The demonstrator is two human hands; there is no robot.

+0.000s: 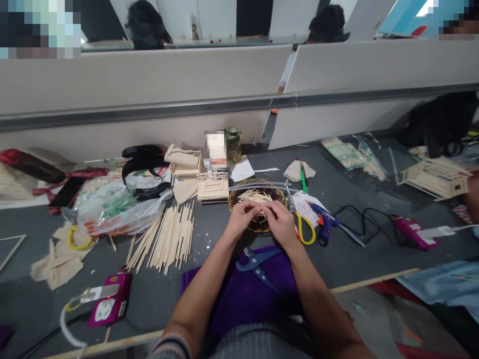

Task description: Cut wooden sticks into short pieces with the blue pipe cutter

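Observation:
My left hand point(242, 217) and my right hand point(280, 222) meet over a small round yellow-rimmed bowl point(239, 193) filled with short wooden sticks point(255, 196). Both hands have their fingers pinched together at the bowl's near edge, on a thin stick piece that I can barely make out. Blue-handled cutters point(257, 262) lie on a purple cloth point(247, 294) just below my wrists. Yellow-handled scissors point(305, 227) rest right of my right hand.
A pile of long wooden sticks point(168, 238) lies to the left, next to a plastic bag point(112, 207). A blue glue gun point(325, 222) with cable, magenta power boxes point(411, 230) point(111, 298), small stick-built models point(213, 188) point(436, 177) and a jar point(233, 144) surround the work spot. Other people sit behind the grey partition point(149, 75).

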